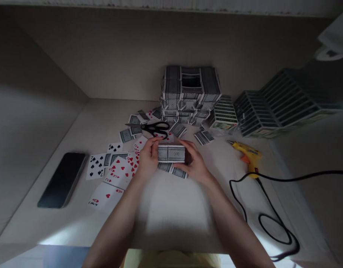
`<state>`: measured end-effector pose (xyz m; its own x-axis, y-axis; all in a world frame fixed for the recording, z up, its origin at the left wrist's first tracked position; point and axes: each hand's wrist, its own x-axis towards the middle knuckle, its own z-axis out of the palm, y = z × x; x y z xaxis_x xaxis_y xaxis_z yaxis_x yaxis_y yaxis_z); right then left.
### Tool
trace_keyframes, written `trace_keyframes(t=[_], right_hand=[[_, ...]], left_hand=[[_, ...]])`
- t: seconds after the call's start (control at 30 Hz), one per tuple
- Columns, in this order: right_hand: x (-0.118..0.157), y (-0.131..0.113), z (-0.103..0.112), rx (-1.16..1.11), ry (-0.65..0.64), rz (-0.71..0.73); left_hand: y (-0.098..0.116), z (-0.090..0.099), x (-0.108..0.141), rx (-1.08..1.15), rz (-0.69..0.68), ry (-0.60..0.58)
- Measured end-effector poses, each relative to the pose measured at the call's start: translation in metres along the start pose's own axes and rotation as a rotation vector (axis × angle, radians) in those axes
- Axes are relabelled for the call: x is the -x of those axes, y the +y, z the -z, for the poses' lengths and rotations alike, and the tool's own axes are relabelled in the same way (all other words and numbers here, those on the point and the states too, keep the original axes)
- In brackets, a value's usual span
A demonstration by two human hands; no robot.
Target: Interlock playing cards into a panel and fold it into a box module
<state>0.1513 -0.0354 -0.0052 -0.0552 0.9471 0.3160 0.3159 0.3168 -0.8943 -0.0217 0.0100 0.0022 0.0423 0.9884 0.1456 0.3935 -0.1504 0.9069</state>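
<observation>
Between my two hands is a small box-shaped piece made of playing cards (171, 153), its patterned grey backs facing up. My left hand (148, 156) grips its left end, thumb along the side. At the right end my right hand (196, 160) has its fingers curled around the piece, thumb at the near edge. Just below it, partly covered, lie a couple of face-down card pieces (179, 172). Black-handled scissors (154, 128) rest beyond my left hand on cut card pieces. Loose face-up playing cards (121, 171) spread to the left of my left hand.
A larger structure built of cards (190, 93) stands at the back. To its right are several slatted card packs or boxes (260, 115). A yellow glue gun (251, 155) lies on the right, its black cord (274, 208) looping forward. A phone (62, 180) lies at left.
</observation>
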Motion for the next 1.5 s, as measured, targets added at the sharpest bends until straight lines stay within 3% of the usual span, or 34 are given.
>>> trace_keyframes(t=[0.27, 0.47, 0.67, 0.77, 0.83, 0.93, 1.03, 1.23, 1.5], right_hand=[[0.007, 0.007, 0.000, -0.030, -0.022, -0.071], [0.010, 0.010, -0.004, -0.208, -0.038, -0.229], [0.006, 0.003, -0.003, -0.296, -0.022, -0.297], [0.003, 0.003, -0.002, -0.353, 0.034, -0.306], [0.001, 0.003, -0.003, -0.372, 0.066, -0.313], [0.001, 0.002, -0.005, -0.388, 0.078, -0.325], [0.000, -0.001, -0.006, -0.399, 0.088, -0.336], [-0.001, -0.001, -0.006, -0.418, 0.102, -0.352], [-0.001, 0.001, -0.003, -0.479, 0.119, -0.316]], left_hand=[[-0.003, 0.001, 0.003, 0.045, 0.038, -0.126], [0.003, 0.001, 0.006, 0.057, 0.092, -0.153], [0.001, 0.027, -0.008, -0.248, -0.086, 0.006], [-0.012, 0.046, -0.018, -0.539, -0.040, 0.059], [-0.019, 0.054, -0.023, -0.714, 0.027, 0.000], [-0.023, 0.057, -0.026, -0.792, 0.136, -0.046], [-0.022, 0.056, -0.030, -0.769, 0.187, -0.064], [-0.020, 0.061, -0.034, -0.585, 0.143, -0.065], [-0.001, 0.079, -0.024, -0.309, 0.097, 0.219]])
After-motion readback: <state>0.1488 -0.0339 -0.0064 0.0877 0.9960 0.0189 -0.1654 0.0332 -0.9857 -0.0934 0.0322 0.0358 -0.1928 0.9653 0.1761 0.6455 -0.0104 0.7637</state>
